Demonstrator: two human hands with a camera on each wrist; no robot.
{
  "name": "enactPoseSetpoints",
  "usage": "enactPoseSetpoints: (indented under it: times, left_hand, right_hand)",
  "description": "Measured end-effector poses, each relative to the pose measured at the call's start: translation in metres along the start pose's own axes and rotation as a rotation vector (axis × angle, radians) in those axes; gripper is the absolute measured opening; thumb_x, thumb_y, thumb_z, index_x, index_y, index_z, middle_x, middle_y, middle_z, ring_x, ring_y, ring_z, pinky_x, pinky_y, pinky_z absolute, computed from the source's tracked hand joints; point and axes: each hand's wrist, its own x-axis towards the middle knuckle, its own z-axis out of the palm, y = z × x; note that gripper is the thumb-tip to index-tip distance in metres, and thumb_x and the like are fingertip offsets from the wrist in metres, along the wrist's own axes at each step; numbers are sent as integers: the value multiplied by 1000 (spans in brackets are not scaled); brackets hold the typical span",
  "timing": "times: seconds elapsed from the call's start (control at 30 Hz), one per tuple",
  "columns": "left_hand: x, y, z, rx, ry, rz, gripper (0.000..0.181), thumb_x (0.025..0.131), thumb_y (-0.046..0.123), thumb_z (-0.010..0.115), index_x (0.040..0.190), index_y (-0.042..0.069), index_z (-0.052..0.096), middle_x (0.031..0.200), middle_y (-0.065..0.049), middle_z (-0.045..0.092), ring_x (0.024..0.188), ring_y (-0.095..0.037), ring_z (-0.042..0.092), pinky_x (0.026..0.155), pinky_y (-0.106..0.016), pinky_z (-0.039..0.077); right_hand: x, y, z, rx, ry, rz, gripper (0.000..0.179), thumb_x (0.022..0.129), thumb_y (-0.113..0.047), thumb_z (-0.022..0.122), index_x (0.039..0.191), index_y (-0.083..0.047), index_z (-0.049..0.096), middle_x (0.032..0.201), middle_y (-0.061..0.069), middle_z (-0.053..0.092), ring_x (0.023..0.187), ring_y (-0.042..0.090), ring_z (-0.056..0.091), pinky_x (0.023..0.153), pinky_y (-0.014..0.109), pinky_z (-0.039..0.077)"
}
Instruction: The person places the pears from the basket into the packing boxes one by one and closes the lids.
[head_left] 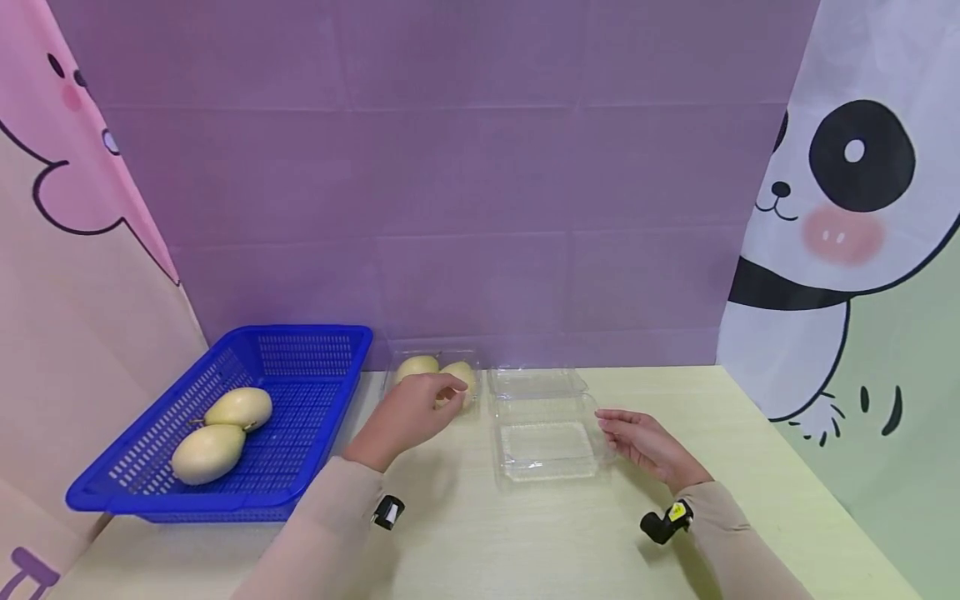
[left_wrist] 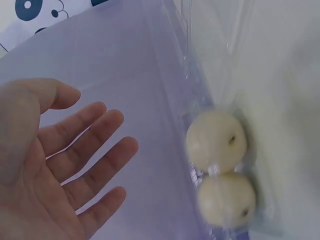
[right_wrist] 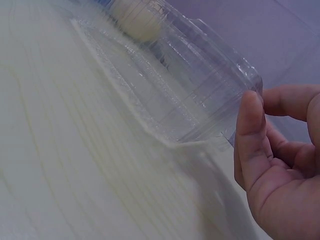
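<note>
My right hand (head_left: 645, 450) pinches the right edge of an open clear plastic box (head_left: 547, 450) between thumb and fingers. The box's lid (head_left: 536, 382) is folded back behind it, and its tray holds nothing. In the right wrist view the thumb tip presses the plastic wall (right_wrist: 200, 95) near a corner. My left hand (head_left: 412, 412) hovers in front of a second clear box holding pale yellow pears (head_left: 417, 365), partly hiding it. The left wrist view shows that hand's fingers spread and loosely bent, with nothing held; two pears (left_wrist: 216, 141) lie beyond them under clear plastic.
A blue plastic basket (head_left: 202, 502) stands at the left of the pale wooden table (head_left: 525, 550), with two more pears (head_left: 208, 454) inside. A purple backdrop (head_left: 472, 183) rises behind the boxes, and a panda-print panel (head_left: 847, 333) borders the right side.
</note>
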Motion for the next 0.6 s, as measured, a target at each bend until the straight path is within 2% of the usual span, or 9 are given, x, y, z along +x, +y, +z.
enactPoseSetpoints:
  times: [0.1, 0.2, 0.33, 0.47, 0.6]
  left_hand:
    - [-1, 0, -6, 101, 30, 53, 22, 96, 21, 64, 110, 8, 75, 98, -2, 74, 89, -21, 70, 72, -36, 57]
    - [-2, -1, -12, 249, 98, 126, 20, 94, 22, 67, 106, 10, 77, 93, -1, 74, 81, -19, 69, 64, -34, 54]
    - [-4, -4, -22, 401, 183, 193, 16, 91, 25, 69, 101, 16, 78, 88, 4, 73, 78, -17, 67, 65, -39, 50]
    - [-6, -7, -35, 435, 218, 217, 15, 91, 25, 69, 100, 18, 78, 88, 5, 73, 79, -19, 67, 65, -40, 48]
    - [-9, -13, -50, 447, 225, 214, 17, 91, 26, 69, 103, 17, 78, 93, 1, 74, 82, -22, 67, 64, -40, 47]
  right_hand:
    - [1, 0, 0, -2, -2, 0, 49, 102, -6, 56, 141, 18, 39, 98, 2, 64, 79, 5, 59, 72, 17, 53]
    - [1, 0, 0, -4, -2, 1, 49, 102, -6, 56, 141, 18, 39, 98, 2, 64, 80, 5, 59, 72, 17, 53]
    - [0, -1, 0, -9, 3, 1, 48, 102, -6, 55, 141, 18, 40, 99, 2, 64, 80, 5, 59, 73, 17, 53]
    - [1, -2, 0, -15, 7, 0, 48, 102, -5, 55, 141, 18, 39, 100, 2, 63, 80, 5, 59, 73, 17, 53]
    - [1, -3, 0, -23, 9, 0, 48, 103, -5, 54, 141, 19, 38, 101, 3, 63, 79, 5, 59, 73, 18, 53]
